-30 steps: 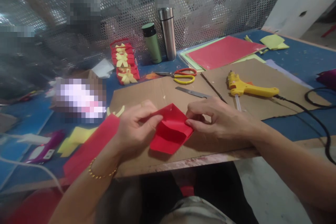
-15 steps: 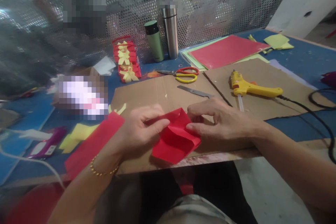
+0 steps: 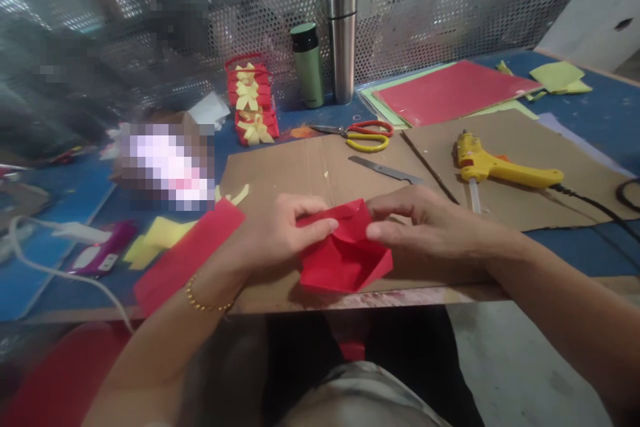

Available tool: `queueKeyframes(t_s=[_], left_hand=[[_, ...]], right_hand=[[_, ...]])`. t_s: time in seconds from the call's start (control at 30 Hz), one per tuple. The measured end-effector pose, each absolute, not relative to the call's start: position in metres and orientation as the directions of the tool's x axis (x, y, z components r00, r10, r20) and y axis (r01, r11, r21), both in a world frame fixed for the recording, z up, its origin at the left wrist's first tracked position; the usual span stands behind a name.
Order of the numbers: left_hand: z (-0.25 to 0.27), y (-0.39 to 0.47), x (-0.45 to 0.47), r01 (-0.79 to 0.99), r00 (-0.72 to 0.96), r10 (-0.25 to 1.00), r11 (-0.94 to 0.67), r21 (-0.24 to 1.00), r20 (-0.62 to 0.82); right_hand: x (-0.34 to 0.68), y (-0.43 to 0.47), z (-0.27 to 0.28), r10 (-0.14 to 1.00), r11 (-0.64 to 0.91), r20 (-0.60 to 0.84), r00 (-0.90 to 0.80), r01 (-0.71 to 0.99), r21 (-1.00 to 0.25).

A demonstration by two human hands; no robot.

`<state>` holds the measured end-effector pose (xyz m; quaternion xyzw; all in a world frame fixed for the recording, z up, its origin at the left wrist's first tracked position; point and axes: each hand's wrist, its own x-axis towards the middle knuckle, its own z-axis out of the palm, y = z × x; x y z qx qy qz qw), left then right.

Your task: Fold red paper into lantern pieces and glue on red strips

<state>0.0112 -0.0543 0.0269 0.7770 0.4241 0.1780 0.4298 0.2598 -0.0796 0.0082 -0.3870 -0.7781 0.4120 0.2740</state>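
A folded red paper box (image 3: 345, 260) is held over the front edge of the cardboard sheet (image 3: 280, 177), its open side facing me. My left hand (image 3: 295, 227) pinches its upper left side, thumb on the inner face. At the upper right edge, my right hand (image 3: 420, 220) grips the paper between thumb and fingers; the curled fingertips are partly hidden. Just beyond my hands lies a flat metal blade (image 3: 383, 169), with scissors (image 3: 365, 135) with one red and one yellow handle behind it.
A yellow glue gun (image 3: 505, 163) with a black cord rests on the cardboard at right. Red paper (image 3: 193, 253) and yellow paper (image 3: 163, 240) lie at left near a purple device (image 3: 103, 250). Behind stand a green flask (image 3: 307, 70), a steel flask (image 3: 343, 47) and red boxes with yellow bows (image 3: 250, 103).
The red paper box has tilted, and its upper flap now folds further inward. Both hands keep hold of it. The whole view has shifted slightly, moving the table things to the right.
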Motion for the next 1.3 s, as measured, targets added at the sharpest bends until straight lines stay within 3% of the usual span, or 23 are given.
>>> queueKeyframes(t_s=[0.13, 0.27, 0.47, 0.83, 1.1, 1.3], left_hand=[[0.030, -0.054, 0.019, 0.555, 0.593, 0.777, -0.204, 0.806, -0.212], [0.032, -0.052, 0.024, 0.589, 0.579, 0.774, -0.178, 0.788, -0.258], [0.028, -0.048, 0.021, 0.532, 0.636, 0.729, -0.178, 0.828, -0.253], [0.020, -0.044, 0.012, 0.419, 0.648, 0.737, -0.137, 0.898, -0.190], [0.020, -0.041, 0.007, 0.338, 0.664, 0.694, 0.054, 0.939, -0.279], [0.022, -0.042, 0.009, 0.386, 0.621, 0.712, 0.085, 0.918, -0.327]], right_hand=[[0.256, -0.080, 0.004, 0.864, 0.289, 0.096, -0.494, 0.332, -0.898], [0.244, -0.085, 0.005, 0.861, 0.286, 0.007, -0.509, 0.473, -0.833], [0.234, -0.078, 0.010, 0.875, 0.262, -0.061, -0.481, 0.575, -0.775], [0.213, -0.063, 0.030, 0.836, 0.368, -0.155, -0.527, 0.747, -0.554], [0.220, -0.048, 0.015, 0.829, 0.368, -0.077, -0.554, 0.643, -0.671], [0.222, -0.055, 0.008, 0.838, 0.325, -0.058, -0.542, 0.583, -0.745]])
